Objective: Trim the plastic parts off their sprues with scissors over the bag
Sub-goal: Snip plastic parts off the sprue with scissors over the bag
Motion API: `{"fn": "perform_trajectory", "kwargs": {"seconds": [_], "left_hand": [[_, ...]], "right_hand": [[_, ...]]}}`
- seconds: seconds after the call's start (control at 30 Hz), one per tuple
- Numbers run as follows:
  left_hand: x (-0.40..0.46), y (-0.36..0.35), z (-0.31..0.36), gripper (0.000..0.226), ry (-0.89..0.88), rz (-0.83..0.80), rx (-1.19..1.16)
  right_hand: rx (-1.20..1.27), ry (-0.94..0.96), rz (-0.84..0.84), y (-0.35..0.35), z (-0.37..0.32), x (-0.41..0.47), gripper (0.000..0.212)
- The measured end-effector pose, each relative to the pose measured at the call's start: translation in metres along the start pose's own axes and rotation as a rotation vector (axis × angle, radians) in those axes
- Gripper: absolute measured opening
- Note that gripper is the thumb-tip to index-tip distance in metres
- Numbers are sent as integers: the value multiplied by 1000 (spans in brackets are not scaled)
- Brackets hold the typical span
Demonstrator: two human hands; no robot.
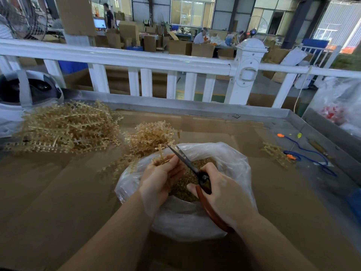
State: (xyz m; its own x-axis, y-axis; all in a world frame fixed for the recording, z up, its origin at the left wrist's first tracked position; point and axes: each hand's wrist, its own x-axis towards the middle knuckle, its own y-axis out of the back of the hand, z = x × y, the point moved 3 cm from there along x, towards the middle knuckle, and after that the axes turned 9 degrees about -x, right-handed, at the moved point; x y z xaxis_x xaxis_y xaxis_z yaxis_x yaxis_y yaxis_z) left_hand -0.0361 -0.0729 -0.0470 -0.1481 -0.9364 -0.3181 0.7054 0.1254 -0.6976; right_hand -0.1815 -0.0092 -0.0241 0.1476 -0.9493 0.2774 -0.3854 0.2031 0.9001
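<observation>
Left hand (159, 179) pinches a tan plastic sprue (161, 153) over the open clear plastic bag (230, 159); the sprue rises past the fingertips. Right hand (224, 194) grips the red-handled scissors (195, 169), blades parted, tips just beside the sprue. Trimmed parts (185, 184) lie in the bag. Untrimmed sprue piles (64, 126) sit on the cardboard-covered table (58, 192), far left.

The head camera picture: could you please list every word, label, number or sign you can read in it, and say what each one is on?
No text can be read.
Monitor screen: lit, content too small and blurred.
Yellow sticker on the far machine: a mark, illegible.
Red and orange wall sign: blurred.
Scissors, bag and sprue piles: no lettering visible.
</observation>
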Motion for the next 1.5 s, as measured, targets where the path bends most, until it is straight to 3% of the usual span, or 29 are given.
{"fn": "perform_trajectory", "kwargs": {"seconds": [0.57,0.83,1.5], "left_hand": [[1,1,-3,6,70,-9,26],[1,1,-5,18,58,-25,125],[-3,0,-4,10,50,-34,213]], "right_hand": [[-66,27,35,-5,0,1,16],[-17,-16,68,-4,-2,-1,26],[28,-32,101,-2,0,-1,19]]}}
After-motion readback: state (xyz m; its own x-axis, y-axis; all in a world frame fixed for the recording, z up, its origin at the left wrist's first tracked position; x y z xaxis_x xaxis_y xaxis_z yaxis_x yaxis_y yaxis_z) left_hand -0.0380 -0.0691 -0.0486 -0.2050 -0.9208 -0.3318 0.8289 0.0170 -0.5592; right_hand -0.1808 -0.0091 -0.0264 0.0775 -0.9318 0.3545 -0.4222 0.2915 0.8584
